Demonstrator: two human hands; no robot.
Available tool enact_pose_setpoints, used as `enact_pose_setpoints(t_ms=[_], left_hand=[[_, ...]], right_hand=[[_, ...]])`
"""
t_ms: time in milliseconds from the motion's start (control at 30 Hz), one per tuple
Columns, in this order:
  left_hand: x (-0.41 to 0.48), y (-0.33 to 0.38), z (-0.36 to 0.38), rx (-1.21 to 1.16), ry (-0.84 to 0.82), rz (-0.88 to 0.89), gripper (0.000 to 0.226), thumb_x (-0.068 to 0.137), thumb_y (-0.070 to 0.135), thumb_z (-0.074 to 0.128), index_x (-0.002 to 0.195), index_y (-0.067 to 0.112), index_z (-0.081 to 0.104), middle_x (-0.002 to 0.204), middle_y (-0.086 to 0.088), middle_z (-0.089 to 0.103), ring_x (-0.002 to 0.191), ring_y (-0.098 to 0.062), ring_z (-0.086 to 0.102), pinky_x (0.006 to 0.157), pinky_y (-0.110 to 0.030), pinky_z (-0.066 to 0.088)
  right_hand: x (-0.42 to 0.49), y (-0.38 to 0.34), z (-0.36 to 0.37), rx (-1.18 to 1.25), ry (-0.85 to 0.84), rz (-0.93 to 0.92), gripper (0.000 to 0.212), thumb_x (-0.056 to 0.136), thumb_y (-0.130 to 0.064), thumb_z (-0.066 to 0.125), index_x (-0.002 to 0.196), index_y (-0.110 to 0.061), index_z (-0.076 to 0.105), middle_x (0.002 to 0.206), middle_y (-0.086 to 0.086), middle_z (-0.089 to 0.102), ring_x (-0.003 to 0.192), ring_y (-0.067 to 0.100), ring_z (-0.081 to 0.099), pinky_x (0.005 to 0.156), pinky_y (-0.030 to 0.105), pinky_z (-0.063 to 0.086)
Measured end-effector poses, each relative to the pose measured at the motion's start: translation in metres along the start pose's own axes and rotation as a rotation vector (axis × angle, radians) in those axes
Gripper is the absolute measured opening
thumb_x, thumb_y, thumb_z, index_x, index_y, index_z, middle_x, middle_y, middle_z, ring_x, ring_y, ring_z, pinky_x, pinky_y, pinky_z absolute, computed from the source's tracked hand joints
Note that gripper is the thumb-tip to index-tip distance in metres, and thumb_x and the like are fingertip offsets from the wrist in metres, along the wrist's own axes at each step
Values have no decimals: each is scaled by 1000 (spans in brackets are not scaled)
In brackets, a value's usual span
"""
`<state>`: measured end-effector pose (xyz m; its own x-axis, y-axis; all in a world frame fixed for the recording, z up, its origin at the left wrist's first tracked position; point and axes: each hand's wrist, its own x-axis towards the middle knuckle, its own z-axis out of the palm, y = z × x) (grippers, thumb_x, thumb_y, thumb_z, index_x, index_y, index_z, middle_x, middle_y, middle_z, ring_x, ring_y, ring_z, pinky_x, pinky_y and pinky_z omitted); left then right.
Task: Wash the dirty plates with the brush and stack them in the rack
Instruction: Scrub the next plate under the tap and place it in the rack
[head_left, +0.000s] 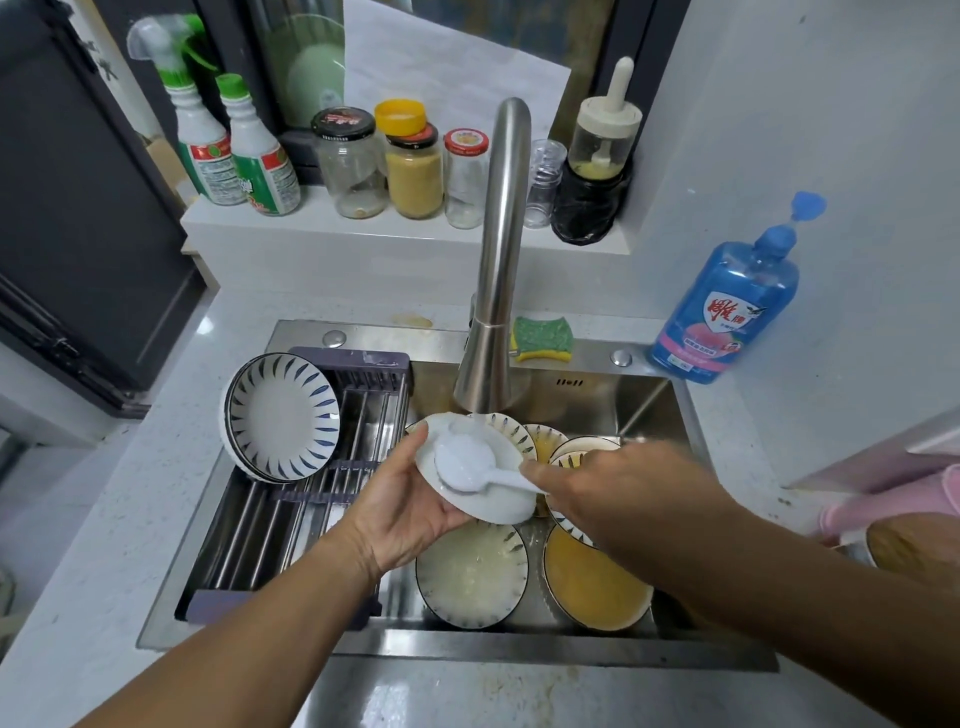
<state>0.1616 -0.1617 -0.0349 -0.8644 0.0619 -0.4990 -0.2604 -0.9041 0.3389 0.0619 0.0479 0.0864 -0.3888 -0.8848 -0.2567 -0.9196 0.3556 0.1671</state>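
Left hand (410, 512) gripped a white plate (501, 506) from below, fingers curled on its rim, tilted under the faucet (493, 291). Right hand (613, 488) pinched the brush (465, 462) handle, head on that plate. Rack (291, 525) held clean plates (283, 415), leaning. Sink (597, 395) held dirty plates (597, 582), some with yellow liquid.

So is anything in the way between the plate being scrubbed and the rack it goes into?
Nothing visible blocks it. The plate, gripped by the left hand under the brush, sits just right of the rack, beside bare bars. The washed plates lean at the rack's far left end, off the direct path.
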Motion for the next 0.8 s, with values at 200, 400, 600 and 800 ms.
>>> enact_pose_setpoints(t_ms=[200, 400, 600, 800], left_hand=[[6, 8, 4, -105, 178, 18, 45, 102, 25, 50, 140, 1, 47, 125, -28, 66, 100, -45, 70, 71, -69, 55], [-11, 10, -3, -139, 128, 57, 43, 103, 22, 49, 141, 1, 46, 129, -26, 64, 108, -46, 67, 79, -65, 56], [-30, 16, -18, 38, 19, 23, 53, 96, 17, 59, 146, 6, 44, 142, -20, 57, 127, -42, 56, 95, -69, 44], [-34, 34, -14, 395, -104, -24, 51, 99, 10, 54, 148, 17, 44, 149, -20, 48, 135, -41, 48, 100, -66, 45]], right_hand=[[-25, -1, 0, 10, 52, -49, 59, 92, -21, 64, 148, -34, 48, 74, 7, 65, 52, 25, 57, 50, 30, 48], [-48, 25, 9, 52, -90, 81, 53, 109, -43, 32, 158, -44, 11, 116, -5, 66, 83, 12, 60, 66, 25, 46], [-26, 63, 54, 366, -264, 306, 42, 103, -53, 43, 145, -54, 43, 125, -13, 65, 102, 9, 61, 86, 31, 56], [-11, 83, 71, 745, -193, 431, 34, 101, -48, 54, 135, -52, 57, 122, -7, 66, 103, 15, 62, 91, 40, 57]])
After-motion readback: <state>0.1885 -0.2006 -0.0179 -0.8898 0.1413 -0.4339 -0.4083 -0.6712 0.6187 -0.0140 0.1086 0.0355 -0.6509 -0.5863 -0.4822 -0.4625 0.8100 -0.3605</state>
